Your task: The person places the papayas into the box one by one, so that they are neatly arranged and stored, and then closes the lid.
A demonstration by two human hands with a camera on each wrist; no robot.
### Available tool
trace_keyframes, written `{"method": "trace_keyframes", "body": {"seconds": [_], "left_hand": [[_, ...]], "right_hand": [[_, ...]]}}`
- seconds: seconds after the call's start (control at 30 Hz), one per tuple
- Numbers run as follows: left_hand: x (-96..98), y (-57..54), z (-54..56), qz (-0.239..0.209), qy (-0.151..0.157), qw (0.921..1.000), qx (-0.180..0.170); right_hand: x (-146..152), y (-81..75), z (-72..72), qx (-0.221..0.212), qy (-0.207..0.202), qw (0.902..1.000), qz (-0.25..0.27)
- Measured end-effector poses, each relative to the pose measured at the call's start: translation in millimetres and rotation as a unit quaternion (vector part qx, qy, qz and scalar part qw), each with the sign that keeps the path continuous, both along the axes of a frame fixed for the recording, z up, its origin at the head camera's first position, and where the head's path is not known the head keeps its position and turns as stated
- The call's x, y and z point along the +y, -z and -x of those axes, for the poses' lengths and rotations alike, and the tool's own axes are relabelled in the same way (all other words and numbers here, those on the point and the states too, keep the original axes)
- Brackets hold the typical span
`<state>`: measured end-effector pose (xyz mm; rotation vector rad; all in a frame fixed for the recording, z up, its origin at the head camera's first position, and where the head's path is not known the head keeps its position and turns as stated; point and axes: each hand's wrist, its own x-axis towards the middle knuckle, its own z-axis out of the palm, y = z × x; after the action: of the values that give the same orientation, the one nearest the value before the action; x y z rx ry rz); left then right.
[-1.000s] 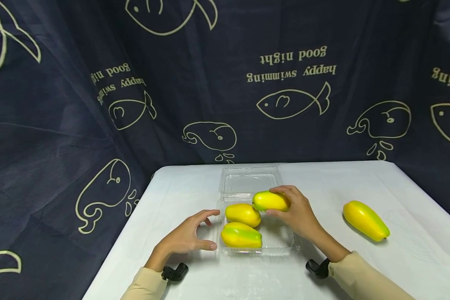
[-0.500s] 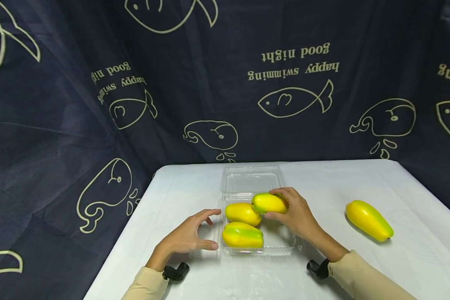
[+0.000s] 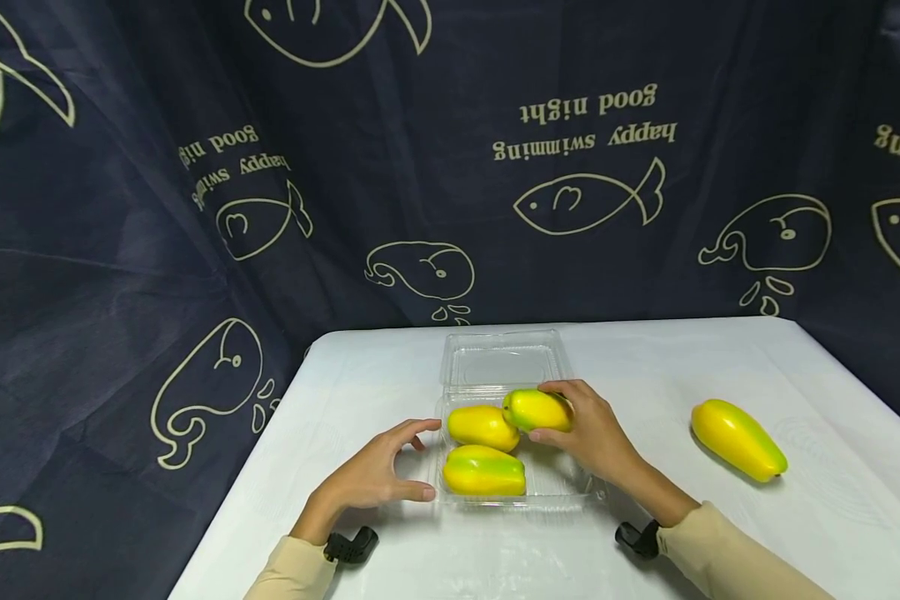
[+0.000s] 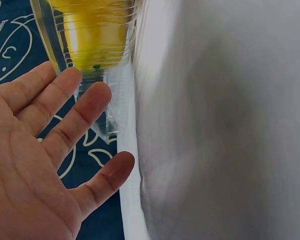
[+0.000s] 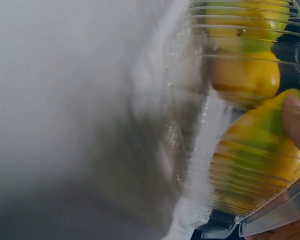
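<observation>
Over the clear tray point(image 3: 570, 492), the right hand point(image 3: 596, 433) grips a mango point(image 3: 534, 409) against two others; it could roll out. The left hand point(image 3: 371, 475), fingers spread, steadies the tray's edge.

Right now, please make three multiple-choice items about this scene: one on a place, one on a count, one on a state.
1. Where does the lone papaya lie?
A. on the table, right of the container
B. inside the lid
C. under the left hand

2. How many papayas show in all?
A. two
B. four
C. six

3. What does the right hand do?
A. rests flat on the table
B. holds a papaya over the clear container
C. grips the curtain

Answers: 1 A, it lies apart on the table; 2 B, three at the container plus one; 3 B, fingers curl round it.
</observation>
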<state>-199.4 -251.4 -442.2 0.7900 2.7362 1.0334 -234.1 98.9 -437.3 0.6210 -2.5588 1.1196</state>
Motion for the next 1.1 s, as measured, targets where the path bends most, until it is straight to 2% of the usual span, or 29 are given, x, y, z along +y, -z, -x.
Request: {"method": "trace_keyframes", "body": {"seconds": [0.57,0.9,1.1], "left_hand": [[0.6,-2.2,-0.5,0.002,-0.002,0.9999,0.011],[0.3,0.9,-0.2,0.002,-0.001,1.0000,0.008],[0.2,1.5,-0.4,0.005,-0.002,0.9999,0.009]], "right_hand": [[2.3,6.0,-1.6,0.015,0.010,0.9994,-0.031],[3.1,6.7,-2.7,0.032,0.005,0.9992,-0.022],[5.5,3.4,-3.6,0.017,0.008,0.9996,-0.021]]}}
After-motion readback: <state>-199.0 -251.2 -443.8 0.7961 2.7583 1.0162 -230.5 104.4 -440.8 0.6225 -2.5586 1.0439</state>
